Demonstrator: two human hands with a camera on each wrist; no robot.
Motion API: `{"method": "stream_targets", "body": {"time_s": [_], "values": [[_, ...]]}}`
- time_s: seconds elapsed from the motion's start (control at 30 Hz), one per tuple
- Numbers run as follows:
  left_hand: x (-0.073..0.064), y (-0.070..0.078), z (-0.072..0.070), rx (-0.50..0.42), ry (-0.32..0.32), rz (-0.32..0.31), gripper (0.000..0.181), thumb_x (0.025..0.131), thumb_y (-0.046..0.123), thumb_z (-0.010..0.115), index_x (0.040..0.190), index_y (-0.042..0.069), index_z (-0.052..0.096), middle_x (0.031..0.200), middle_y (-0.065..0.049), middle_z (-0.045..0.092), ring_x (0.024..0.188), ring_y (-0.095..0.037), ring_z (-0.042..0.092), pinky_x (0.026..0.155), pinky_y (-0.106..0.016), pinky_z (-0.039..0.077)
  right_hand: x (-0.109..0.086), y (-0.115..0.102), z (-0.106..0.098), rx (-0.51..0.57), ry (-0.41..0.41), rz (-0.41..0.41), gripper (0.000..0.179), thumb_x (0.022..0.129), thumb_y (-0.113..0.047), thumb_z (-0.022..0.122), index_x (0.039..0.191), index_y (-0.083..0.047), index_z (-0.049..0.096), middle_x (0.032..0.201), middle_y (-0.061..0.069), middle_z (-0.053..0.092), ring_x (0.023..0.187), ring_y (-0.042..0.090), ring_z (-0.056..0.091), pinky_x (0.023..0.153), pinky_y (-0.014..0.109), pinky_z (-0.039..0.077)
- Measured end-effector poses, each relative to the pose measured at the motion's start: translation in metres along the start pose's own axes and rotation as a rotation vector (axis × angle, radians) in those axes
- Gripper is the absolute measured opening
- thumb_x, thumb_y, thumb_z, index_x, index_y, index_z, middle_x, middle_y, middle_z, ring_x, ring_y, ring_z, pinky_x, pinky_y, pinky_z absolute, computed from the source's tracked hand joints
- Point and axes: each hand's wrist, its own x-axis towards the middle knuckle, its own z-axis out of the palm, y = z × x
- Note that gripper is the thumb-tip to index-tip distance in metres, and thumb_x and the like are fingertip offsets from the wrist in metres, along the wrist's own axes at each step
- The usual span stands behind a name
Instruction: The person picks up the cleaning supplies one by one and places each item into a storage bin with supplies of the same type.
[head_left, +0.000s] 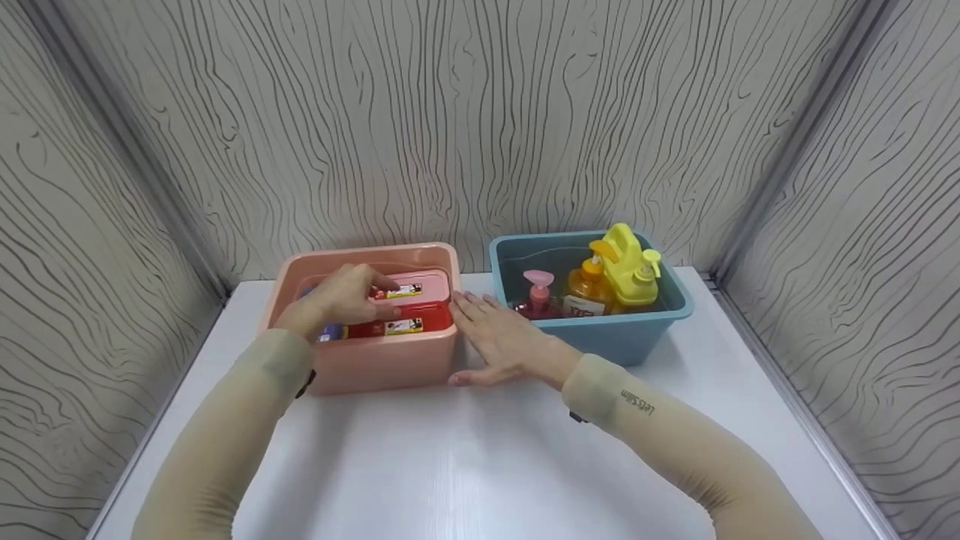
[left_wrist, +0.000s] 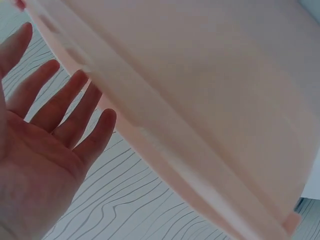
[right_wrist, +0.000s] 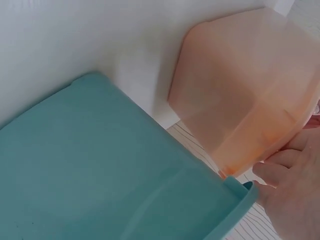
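My left hand [head_left: 334, 298] is over a pink plastic bin [head_left: 390, 371], its fingers loosely bent above the packages inside. In the left wrist view those fingers are spread beside the bin's rim and hold nothing. Inside lie a pink package [head_left: 431, 286] and a red one [head_left: 435, 319], both with small labels. Something blue [head_left: 330, 331] shows partly under my wrist. My right hand [head_left: 502, 337] is in the gap between the two bins, with straight fingers at the pink bin's right rim; they seem to touch it. Beside this hand stands a teal bin [head_left: 600, 336].
The teal bin holds a pink-topped pump bottle [head_left: 538, 291], an orange pump bottle [head_left: 587, 289] and a yellow jug-shaped pump bottle [head_left: 634, 274]. Both bins stand at the back of a white table [head_left: 450, 465], near a wood-patterned wall [head_left: 450, 135]. Similar panels rise at both sides.
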Motion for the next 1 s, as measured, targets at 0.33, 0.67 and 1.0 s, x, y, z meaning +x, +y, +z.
{"method": "stream_targets", "body": {"time_s": [0.33, 0.67, 1.0], "values": [[-0.012, 0.017, -0.008, 0.057, 0.039, 0.076, 0.055, 0.099, 0.037, 0.086, 0.147, 0.015, 0.076, 0.143, -0.009, 0.079, 0.128, -0.034, 0.073, 0.116, -0.058, 0.061, -0.011, -0.002, -0.021, 0.092, -0.034, 0.026, 0.114, 0.095, -0.076, 0.071, 0.182, -0.023, 0.019, 0.191, 0.001, 0.02, 0.178, 0.03, 0.022, 0.143, 0.058, 0.025], [-0.027, 0.019, -0.012, 0.089, 0.08, 0.107, 0.058, 0.097, 0.044, 0.086, 0.147, 0.017, 0.076, 0.144, -0.008, 0.079, 0.128, -0.032, 0.073, 0.114, -0.058, 0.062, -0.035, -0.003, -0.054, 0.19, 0.02, 0.068, 0.085, 0.097, -0.059, 0.082, 0.169, -0.024, 0.053, 0.172, 0.003, 0.058, 0.162, 0.031, 0.054, 0.132, 0.062, 0.045], [-0.04, 0.013, -0.017, 0.089, 0.142, 0.134, 0.056, 0.098, 0.043, 0.085, 0.145, 0.013, 0.077, 0.142, -0.012, 0.079, 0.133, -0.037, 0.073, 0.11, -0.06, 0.064, -0.076, 0.017, -0.069, 0.219, 0.12, 0.046, 0.071, 0.098, -0.056, 0.081, 0.159, -0.022, 0.066, 0.155, 0.003, 0.074, 0.141, 0.027, 0.072, 0.119, 0.053, 0.06]]}}
